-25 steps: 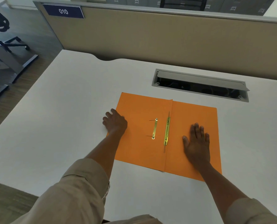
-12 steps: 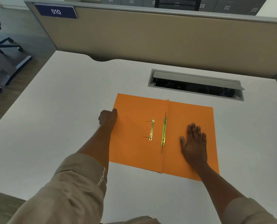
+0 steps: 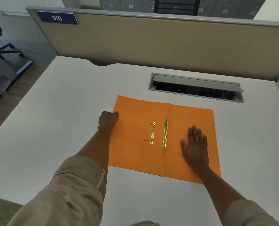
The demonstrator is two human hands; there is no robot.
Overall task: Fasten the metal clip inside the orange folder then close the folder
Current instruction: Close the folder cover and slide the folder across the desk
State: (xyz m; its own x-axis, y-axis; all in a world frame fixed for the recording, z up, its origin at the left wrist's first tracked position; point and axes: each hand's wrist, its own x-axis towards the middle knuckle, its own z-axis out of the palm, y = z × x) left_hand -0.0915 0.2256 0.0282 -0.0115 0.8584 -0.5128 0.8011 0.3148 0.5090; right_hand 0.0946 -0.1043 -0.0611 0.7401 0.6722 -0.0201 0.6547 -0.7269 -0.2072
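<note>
The left hand is curled at the left edge of the orange folder, its fingers tucked at or under that edge; whether they actually pinch the cover cannot be told from this angle. Its forearm runs back to a rolled beige sleeve at the lower left.

The folder lies open and flat on the white desk, in the middle of the view. On the left leaf, just left of the spine fold, sits a short brass bar of the metal clip, with two thin prongs pointing leftward from its ends. Just beside it, along the fold itself, lies the longer brass strip, parallel to the first and not joined to it.

On the right leaf the right hand rests palm down, fingers spread and flat on the card, holding nothing.

Behind the folder, a grey cable hatch stands open in the desk, and a beige partition with a blue "010" plate rises beyond.
</note>
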